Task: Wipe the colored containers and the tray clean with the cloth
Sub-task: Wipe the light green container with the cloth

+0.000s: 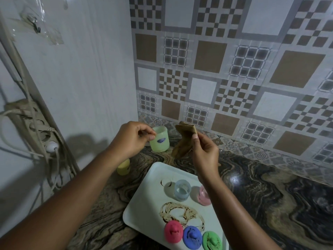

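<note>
Beyond the far edge of the tray (pixel 144 204), the left hand (pixel 133 138) pinched the rim of the green cup (pixel 159 139), which stood upright, mouth up; whether its base touched the tabletop (pixel 270 186) could not be told. The right hand (pixel 203 152), also past the tray's far edge, pinched the brown cloth (pixel 186 132) between thumb and fingers, folds hanging below the grip. Cloth and cup were near but apart, the cloth to the cup's right, so the right hand looked the one to cross. The right forearm reached over the tray, the left beside it. On the tray sat a blue cup (pixel 182 190), a pink cup (pixel 204 195), three lids (pixel 191 237) and a brown stain (pixel 180 213), seemingly unwiped
</note>
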